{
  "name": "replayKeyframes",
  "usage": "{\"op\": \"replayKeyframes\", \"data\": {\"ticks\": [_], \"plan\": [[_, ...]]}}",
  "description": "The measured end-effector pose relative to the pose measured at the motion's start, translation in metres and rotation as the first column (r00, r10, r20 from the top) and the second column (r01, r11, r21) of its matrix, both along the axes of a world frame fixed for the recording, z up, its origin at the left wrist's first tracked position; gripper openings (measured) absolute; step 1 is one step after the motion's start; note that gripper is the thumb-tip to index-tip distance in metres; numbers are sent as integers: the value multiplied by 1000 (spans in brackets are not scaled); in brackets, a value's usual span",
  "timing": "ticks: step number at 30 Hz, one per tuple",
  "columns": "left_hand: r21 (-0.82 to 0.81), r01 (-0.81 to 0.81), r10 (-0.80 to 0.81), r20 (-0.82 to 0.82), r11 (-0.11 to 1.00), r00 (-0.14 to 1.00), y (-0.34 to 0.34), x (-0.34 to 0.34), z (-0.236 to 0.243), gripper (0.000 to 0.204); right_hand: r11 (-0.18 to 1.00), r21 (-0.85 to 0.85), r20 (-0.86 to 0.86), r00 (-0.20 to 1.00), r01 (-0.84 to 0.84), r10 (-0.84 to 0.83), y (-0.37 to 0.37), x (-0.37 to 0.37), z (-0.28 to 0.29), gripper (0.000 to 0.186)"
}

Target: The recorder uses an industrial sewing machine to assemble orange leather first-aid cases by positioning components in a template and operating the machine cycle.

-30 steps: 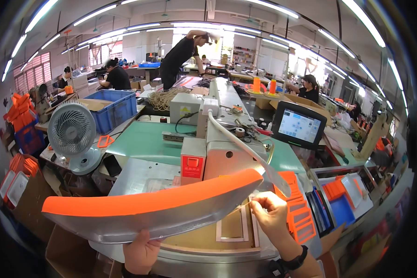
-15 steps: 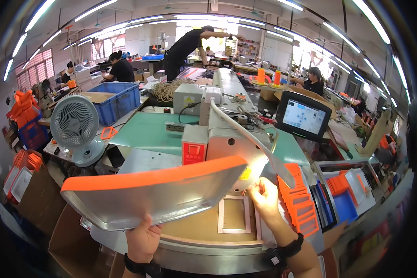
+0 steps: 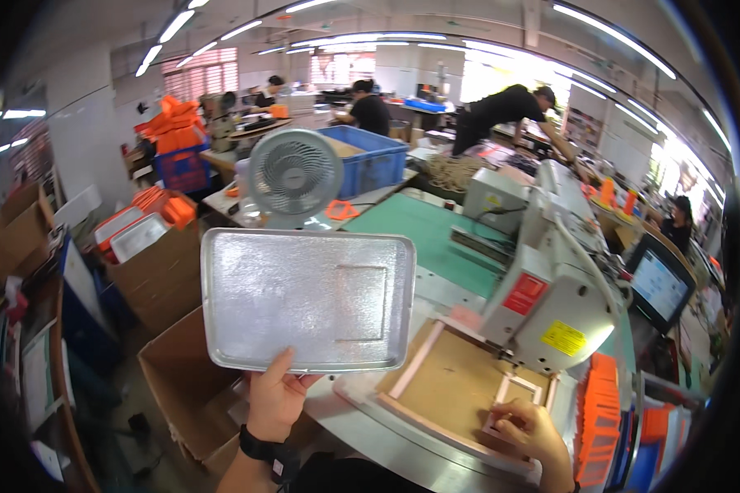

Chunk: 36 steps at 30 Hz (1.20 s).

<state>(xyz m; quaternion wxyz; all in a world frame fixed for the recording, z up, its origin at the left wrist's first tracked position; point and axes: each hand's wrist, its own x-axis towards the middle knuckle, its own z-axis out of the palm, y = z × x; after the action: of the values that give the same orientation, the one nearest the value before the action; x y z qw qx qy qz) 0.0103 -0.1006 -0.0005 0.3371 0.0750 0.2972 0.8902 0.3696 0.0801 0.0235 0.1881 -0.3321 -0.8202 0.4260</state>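
My left hand (image 3: 276, 403) grips the lower edge of a shallow rectangular silver foil-lined panel (image 3: 275, 287), thumb on its shiny face. The panel is upright, its rim raised and rounded, and a rectangular outline shows at its right side. My right hand (image 3: 533, 429) is low over a brown template board (image 3: 440, 382) with pale edge strips. Its fingers are curled together beside a small pale rectangular frame (image 3: 524, 384); anything between them is hidden. Just beyond the board stands a sewing machine head (image 3: 563, 324), its lamp lit.
A grey fan (image 3: 294, 174) and a blue crate (image 3: 368, 168) stand beyond the panel. An open carton (image 3: 181, 394) is at lower left. Orange frames (image 3: 598, 415) are stacked at right, below a screen (image 3: 659, 275). A person in black (image 3: 501, 115) leans over a far table.
My view has swung left. The silver panel has turned from tilted, orange edge showing, to upright with its foil face toward me. My right hand has come down from the machine head to the board.
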Motion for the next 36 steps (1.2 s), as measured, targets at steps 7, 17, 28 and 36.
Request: {"op": "replayKeyframes", "data": {"ticks": [7, 17, 28, 36], "plan": [[8, -330, 327, -156, 944, 932, -39, -60, -13, 41, 993, -120, -138, 990, -13, -3, -2, -3, -5, 25], [-380, -838, 563, -621, 391, 545, -128, -211, -129, 62, 972, -222, -85, 994, -80, 63, 2, -1, -6, 29], [-831, -456, -453, -556, 319, 697, -7, -276, -296, 92, 951, -309, -96, 995, 6, -37, 7, 2, -16, 27], [-622, -431, -37, -595, 654, 803, -31, -291, -203, 41, 975, 38, 106, 971, -220, 215, -1, -13, 17, 36]]}}
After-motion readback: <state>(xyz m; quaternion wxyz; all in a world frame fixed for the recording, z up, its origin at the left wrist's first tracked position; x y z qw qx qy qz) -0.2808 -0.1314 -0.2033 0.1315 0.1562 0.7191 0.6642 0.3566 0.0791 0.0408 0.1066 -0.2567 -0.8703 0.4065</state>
